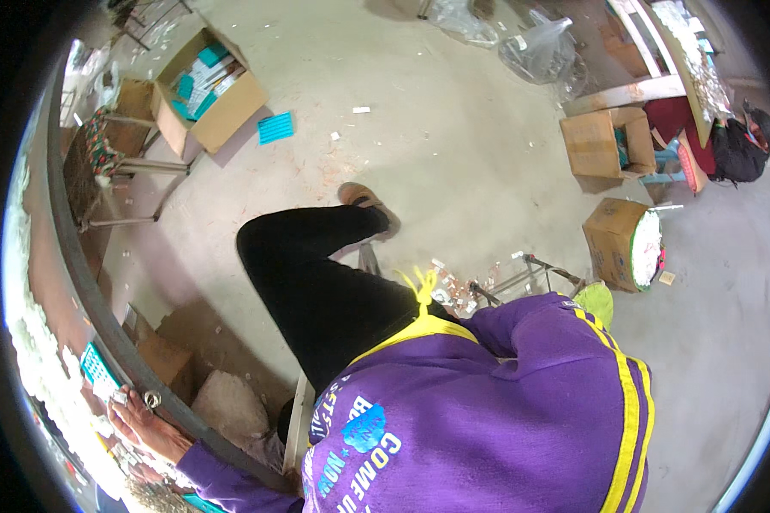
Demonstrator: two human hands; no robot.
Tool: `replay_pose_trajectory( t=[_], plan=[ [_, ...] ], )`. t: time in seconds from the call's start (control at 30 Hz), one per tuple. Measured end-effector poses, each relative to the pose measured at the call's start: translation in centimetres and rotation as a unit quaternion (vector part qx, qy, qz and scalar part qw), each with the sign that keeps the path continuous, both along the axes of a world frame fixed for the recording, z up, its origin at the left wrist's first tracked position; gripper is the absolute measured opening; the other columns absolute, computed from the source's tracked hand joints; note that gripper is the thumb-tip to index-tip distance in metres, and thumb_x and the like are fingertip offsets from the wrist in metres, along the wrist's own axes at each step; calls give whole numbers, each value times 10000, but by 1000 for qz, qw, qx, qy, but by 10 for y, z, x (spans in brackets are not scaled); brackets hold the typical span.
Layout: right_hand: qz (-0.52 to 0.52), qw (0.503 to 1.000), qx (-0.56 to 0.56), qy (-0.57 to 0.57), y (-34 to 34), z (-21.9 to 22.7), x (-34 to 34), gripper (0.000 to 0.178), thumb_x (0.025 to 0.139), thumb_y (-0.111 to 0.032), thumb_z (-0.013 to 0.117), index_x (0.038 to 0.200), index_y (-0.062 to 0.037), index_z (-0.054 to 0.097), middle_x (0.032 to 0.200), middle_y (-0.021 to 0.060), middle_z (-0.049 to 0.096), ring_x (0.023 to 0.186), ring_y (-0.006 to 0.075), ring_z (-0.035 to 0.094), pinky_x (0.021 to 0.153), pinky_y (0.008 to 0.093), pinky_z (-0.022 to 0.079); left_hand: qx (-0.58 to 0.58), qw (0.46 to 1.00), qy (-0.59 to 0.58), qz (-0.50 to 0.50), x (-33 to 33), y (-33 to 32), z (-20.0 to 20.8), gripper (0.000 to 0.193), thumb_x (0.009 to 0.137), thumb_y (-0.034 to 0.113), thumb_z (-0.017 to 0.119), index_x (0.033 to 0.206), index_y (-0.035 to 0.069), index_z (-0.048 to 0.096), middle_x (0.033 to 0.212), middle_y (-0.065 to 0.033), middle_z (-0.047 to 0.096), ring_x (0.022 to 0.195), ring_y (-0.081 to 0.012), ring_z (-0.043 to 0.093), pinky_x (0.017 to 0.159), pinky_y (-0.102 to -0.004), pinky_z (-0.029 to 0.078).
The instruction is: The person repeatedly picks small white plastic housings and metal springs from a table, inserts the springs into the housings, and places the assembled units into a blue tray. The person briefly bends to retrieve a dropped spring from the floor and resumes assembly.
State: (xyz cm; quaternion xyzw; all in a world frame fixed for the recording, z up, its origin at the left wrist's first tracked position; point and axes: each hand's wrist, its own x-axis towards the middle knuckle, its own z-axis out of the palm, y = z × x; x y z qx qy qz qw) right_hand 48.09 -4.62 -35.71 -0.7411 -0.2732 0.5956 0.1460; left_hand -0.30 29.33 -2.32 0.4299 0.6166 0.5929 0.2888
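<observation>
My left hand [143, 425] reaches over the table at the far left, its fingers stretched out and a little apart. Small white pieces lie by its fingertips; whether it touches one is too small to tell. Just beyond the fingers lies a teal tray [100, 369] with rows of slots. A small metal ring [151, 399] sits beside the hand at the table's dark edge. Loose white material [47, 368] heaps along the tabletop. My right arm, in a purple sleeve [530, 329] with yellow stripes, bends at my side, and its hand is hidden.
An open carton [231, 107] with teal trays stands at the upper left, a teal tray [275, 128] on the floor beside it. A stool [133, 167] is near the table. Two cartons [586, 145] [607, 244], plastic bags [539, 56] and a seated person [701, 145] are at right.
</observation>
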Motion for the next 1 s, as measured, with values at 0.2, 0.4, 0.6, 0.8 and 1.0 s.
replay_pose_trajectory(
  t=[0.2, 0.4, 0.6, 0.8, 1.0],
  plan=[
    [42, 991, -123, 31, 16, -12, 0, 409, 891, -422, 499, 922, -62, 689, 740, 162, 679, 641, 332, 657, 665, 431, 523, 3, 1000, 13, -4, 8, -1, 4, 268, 969, 253, 594, 1137, 52, 535, 1006, -120, 660, 859, -144, 661, 740, -200, 541],
    [56, 992, -110, -40, 137, -90, 67, 402, 890, -414, 490, 877, -71, 701, 717, 143, 694, 563, 275, 667, 621, 402, 540, -75, 983, 147, 75, 4, -14, 7, 283, 999, 261, 538, 1197, 59, 527, 1070, -157, 646, 984, -186, 637, 861, -253, 512],
    [-311, 945, -41, -87, 268, -238, 136, 255, 878, -263, 574, 974, -54, 683, 807, 96, 703, 638, 215, 677, 607, 339, 537, -118, 955, 223, 155, -44, -28, 11, 363, 1001, 192, 510, 1303, 11, 422, 1168, -229, 563, 1114, -270, 569, 954, -329, 470],
    [-225, 942, 6, -251, 314, -351, 188, 300, 908, -91, 572, 1197, -33, 628, 915, 75, 690, 692, 150, 657, 579, 257, 512, -392, 793, 449, 126, -51, -50, 27, 708, 945, 468, 362, 1468, 1, 269, 1520, -163, 316, 1399, -263, 283, 1199, -425, 127],
    [-47, 933, -16, -357, 352, -352, 217, 625, 791, -264, 667, 1329, 11, 510, 1257, 247, 584, 1167, 356, 571, 998, 397, 454, -363, 803, 411, 234, -30, -40, -10, 683, 950, 445, 376, 1463, 5, 282, 1504, -159, 332, 1385, -261, 301, 1185, -418, 149]
  ],
)
